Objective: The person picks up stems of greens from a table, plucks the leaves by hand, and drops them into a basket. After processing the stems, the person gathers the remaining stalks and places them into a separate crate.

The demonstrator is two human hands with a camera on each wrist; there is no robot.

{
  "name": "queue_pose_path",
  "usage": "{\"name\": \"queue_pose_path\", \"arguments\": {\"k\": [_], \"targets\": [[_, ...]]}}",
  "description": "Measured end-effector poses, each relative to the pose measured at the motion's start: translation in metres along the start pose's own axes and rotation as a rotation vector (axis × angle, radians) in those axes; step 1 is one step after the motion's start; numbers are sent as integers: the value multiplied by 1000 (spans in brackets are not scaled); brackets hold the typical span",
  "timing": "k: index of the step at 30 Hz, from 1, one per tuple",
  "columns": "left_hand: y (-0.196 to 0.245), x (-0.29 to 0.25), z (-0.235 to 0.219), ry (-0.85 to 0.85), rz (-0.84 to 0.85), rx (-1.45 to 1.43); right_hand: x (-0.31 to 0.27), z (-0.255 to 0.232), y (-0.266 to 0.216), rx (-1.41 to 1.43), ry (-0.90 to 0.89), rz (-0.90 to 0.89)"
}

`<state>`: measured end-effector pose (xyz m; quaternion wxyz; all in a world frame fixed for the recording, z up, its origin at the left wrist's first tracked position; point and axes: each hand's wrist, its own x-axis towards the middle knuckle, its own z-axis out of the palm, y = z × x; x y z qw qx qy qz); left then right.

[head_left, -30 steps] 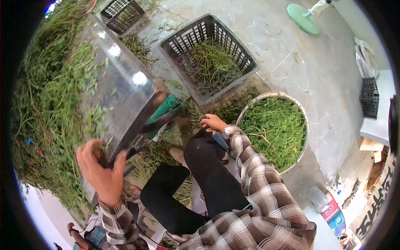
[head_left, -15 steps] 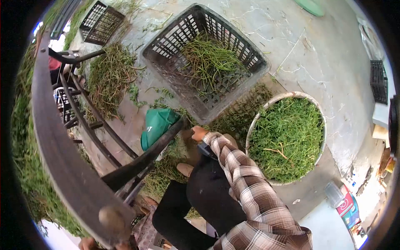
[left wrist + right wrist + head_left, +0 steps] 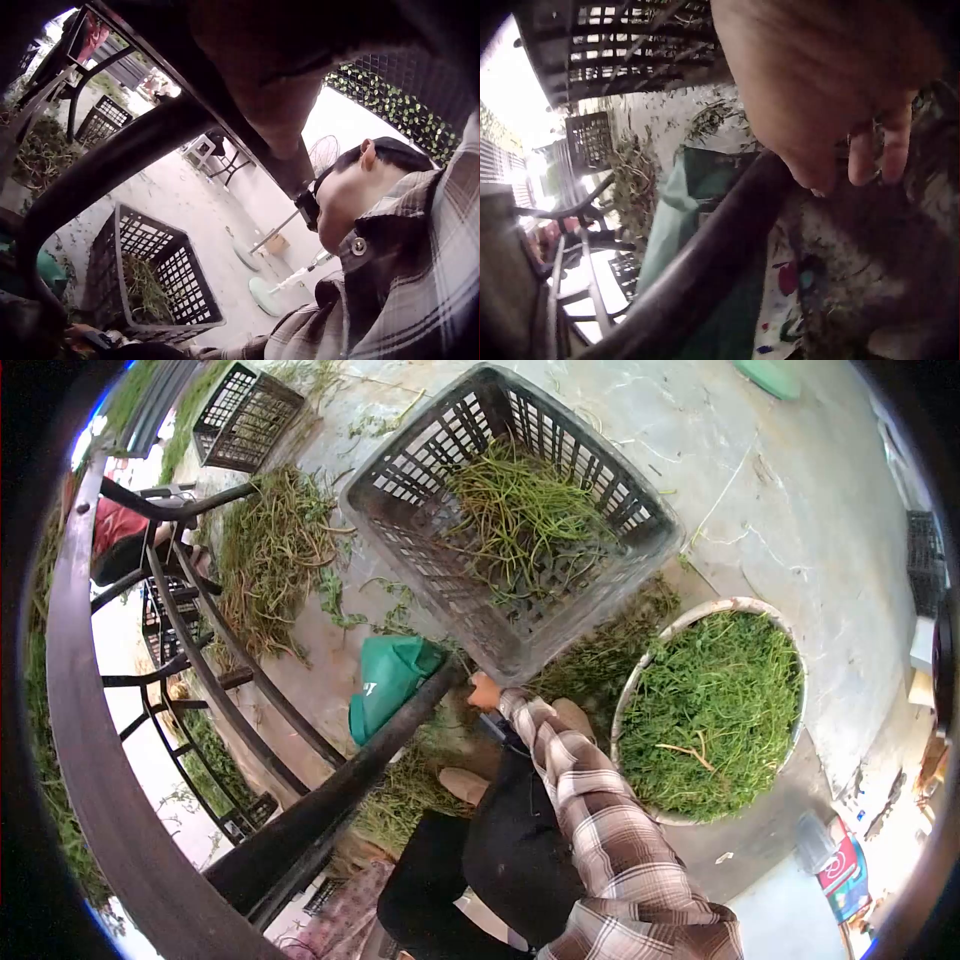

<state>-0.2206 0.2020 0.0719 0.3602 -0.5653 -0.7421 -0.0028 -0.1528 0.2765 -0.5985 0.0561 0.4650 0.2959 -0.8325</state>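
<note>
My right hand (image 3: 484, 690) hangs low at the near corner of the black crate (image 3: 640, 550), beside the end of a dark metal bar (image 3: 340, 790). In the right wrist view, the fingers of this hand (image 3: 832, 90) point loosely down and hold nothing. A green bag (image 3: 395, 675) lies just behind the bar. Stripped green stems (image 3: 520, 510) lie in the crate. My left hand is outside the head view; the left wrist view shows only a dark, blurred part of it (image 3: 262, 97) against the table edge, fingers hidden.
A round tub (image 3: 640, 660) full of leafy greens stands right of my knees. The table's edge (image 3: 100, 730) and curved leg bars (image 3: 225, 670) fill the left side. Stem heaps (image 3: 275, 560) litter the floor, near a smaller crate (image 3: 245, 415). A person in red (image 3: 120, 525) is beyond.
The head view has tilted down beside the table, so the table's underside and legs now show. My left hand has left the head view. The right hand has lowered towards the crate's corner.
</note>
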Motion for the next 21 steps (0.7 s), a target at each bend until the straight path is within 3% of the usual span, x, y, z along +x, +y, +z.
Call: {"name": "queue_pose_path", "arguments": {"k": [1,2,5,7,9,11,12,13,15,17,19,21], "targets": [[3,-1,-1,-12,-22,-3,-35,-1,-35,-617,-28,-326],[5,-2,-3,-22,-44,-7,-69,-3,-65,-631,-26,-325],[11,-8,-17,-44,-111,-8,-192,-4,-133,-3,-222,-200],[14,-13,-23,-58,-145,-13,-228,-14,-145,-49,-226,-234],[18,-22,-17,-34,-293,49,-260,-23,-152,-94,-227,-268],[32,1,-19,-53,-108,-70,-288,-30,-154,-190,-173,-388],[31,4,-21,-76,-33,-81,-289,-37,-147,-153,-192,-369],[24,-2,-21,-62,-44,-91,-292,-41,-143,-104,-156,-328],[10,-16,-23,-209,-98,-183,-275,-53,-124,-69,-125,-204],[16,-11,-23,-159,-75,-186,-263,-61,-115,-273,-74,-205],[13,-13,-26,-241,-150,-201,-272,-49,-127,-502,58,-286],[11,-13,-28,-238,-128,-188,-245,-37,-110,-294,96,-239]]}}
